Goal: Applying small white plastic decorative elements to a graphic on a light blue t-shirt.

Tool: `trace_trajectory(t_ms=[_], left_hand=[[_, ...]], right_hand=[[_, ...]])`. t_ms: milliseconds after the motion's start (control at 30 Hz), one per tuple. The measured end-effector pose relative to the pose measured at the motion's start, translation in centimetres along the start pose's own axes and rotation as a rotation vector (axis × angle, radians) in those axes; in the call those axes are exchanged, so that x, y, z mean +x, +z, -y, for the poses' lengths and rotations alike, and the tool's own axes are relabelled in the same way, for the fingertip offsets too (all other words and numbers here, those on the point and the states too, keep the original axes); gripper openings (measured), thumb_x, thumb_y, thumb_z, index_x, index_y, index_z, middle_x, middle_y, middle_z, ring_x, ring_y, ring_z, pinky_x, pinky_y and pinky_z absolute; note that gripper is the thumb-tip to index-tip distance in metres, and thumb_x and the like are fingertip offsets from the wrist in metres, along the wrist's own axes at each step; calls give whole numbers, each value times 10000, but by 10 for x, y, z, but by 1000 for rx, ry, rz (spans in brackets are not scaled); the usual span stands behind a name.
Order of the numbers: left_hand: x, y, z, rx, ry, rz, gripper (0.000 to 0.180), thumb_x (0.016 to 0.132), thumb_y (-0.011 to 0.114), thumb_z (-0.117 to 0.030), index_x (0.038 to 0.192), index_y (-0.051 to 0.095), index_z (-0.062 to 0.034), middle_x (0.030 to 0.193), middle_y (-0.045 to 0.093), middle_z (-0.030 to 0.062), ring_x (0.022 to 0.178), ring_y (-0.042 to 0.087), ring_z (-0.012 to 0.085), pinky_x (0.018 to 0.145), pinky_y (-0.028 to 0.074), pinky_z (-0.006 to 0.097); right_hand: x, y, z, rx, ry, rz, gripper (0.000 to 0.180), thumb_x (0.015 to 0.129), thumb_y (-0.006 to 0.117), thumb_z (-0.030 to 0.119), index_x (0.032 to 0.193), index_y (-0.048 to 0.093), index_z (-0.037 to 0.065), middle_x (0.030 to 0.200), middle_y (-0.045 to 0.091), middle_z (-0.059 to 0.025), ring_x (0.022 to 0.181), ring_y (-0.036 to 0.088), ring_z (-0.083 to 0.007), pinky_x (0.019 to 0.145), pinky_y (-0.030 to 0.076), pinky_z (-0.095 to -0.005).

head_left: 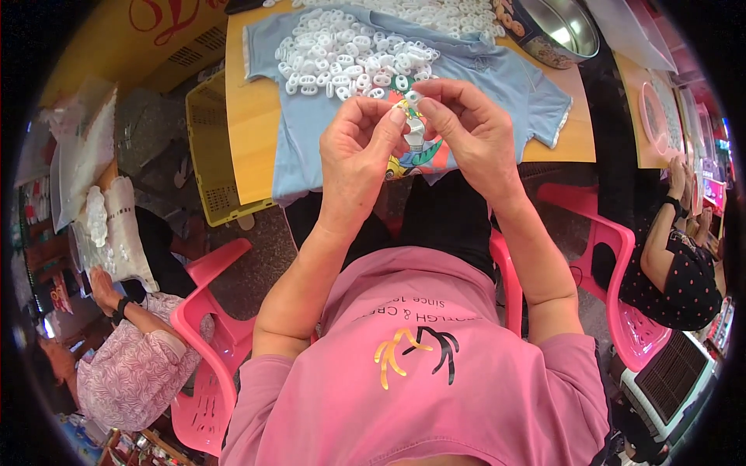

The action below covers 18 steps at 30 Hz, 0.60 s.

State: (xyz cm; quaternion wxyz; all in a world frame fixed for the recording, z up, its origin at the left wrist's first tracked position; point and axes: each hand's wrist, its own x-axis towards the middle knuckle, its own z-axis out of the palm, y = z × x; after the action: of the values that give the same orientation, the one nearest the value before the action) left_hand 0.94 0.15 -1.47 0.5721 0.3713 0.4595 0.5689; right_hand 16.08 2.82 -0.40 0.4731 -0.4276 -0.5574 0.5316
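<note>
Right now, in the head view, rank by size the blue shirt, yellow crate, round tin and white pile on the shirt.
1. Blue shirt
2. White pile
3. Yellow crate and round tin: too alike in visible size to rank.

Sm. white plastic pc. (413,97), rounded, w/ dark opening; held up at fingertips btwn L hand (353,151) and R hand (478,144), partly hidden by the fingers. Loose white pcs. (346,58), same color, mostly oval w/ paired openings, lie heaped at mixed angles, overlapping, on pale-blue shirt (311,140) spread over bench (252,144), just beyond both hands.
</note>
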Motion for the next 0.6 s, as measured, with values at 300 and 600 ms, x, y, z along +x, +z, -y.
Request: trace_trajectory(t_ms=[300, 600], left_hand=[[-1, -1, -4, -99, -63, 30, 124, 919, 638, -103, 928, 597, 14, 806, 662, 89, 661, 611, 105, 605, 493, 229], [3, 0, 3, -212, -120, 40, 131, 913, 649, -101, 944, 599, 16, 775, 665, 90, 651, 610, 107, 603, 491, 228]], right_hand=[[-3, 0, 0, 4, 3, 63, 219, 924, 619, 55, 1126, 629, -32, 953, 646, -38, 737, 587, -72, 671, 493, -205], [-5, 5, -7, 126, 14, 11, 200, 928, 614, 70, 1092, 636, -43, 939, 661, -68, 837, 623, -89, 737, 529, -235]])
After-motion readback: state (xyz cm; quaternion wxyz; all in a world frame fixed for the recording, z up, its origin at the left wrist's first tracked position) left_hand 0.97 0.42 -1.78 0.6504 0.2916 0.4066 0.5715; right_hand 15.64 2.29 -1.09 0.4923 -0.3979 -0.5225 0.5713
